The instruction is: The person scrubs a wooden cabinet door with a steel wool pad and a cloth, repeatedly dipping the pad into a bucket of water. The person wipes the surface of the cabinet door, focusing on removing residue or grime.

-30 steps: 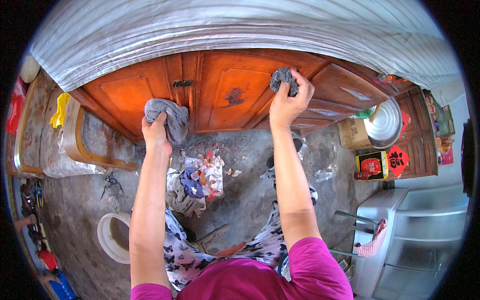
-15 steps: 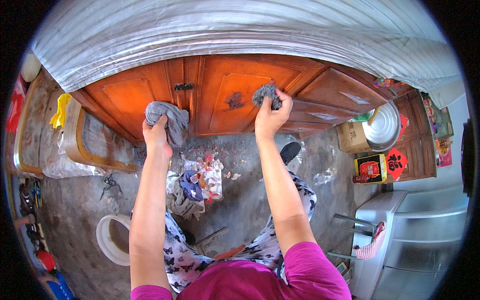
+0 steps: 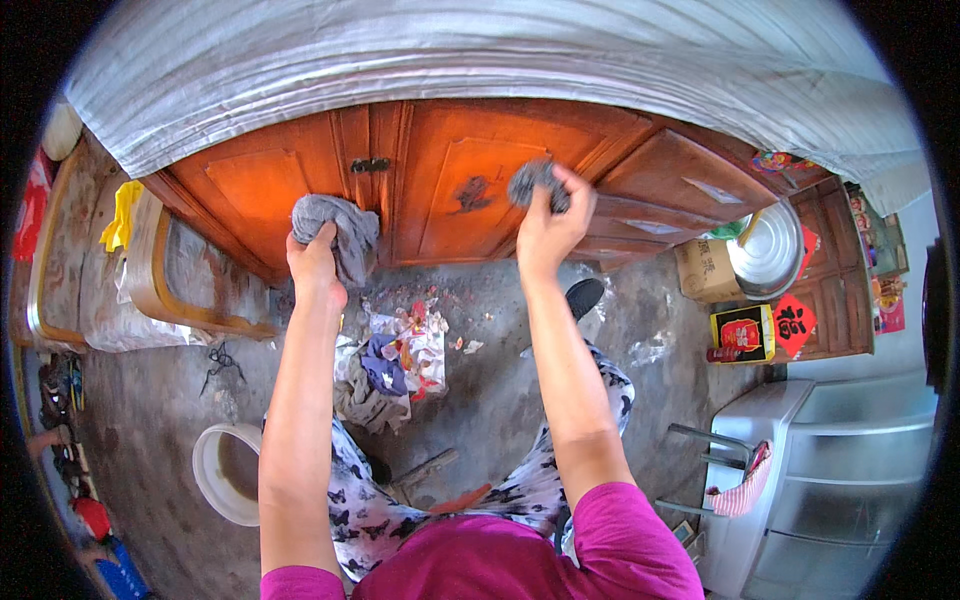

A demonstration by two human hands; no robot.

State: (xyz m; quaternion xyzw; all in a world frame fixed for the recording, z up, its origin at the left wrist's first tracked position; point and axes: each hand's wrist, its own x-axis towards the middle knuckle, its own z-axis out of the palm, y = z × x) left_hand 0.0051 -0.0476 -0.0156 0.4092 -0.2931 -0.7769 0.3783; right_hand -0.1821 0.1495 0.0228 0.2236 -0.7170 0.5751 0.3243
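Observation:
My left hand grips a grey cloth that hangs against the left door of an orange wooden cabinet, close to its dark metal latch. My right hand is closed around a grey steel-wool scrubber and presses it on the right door panel, just right of a dark smudge. Both arms reach up from the lower edge.
A pile of rags and scraps lies on the concrete floor below the doors. A white bucket stands at lower left, scissors nearby. A metal basin, a cardboard box and a white appliance are at right.
My right hand has slid the scrubber leftward and down across the cabinet door, from the right panel toward the dark smudge. My left hand with the cloth has barely moved.

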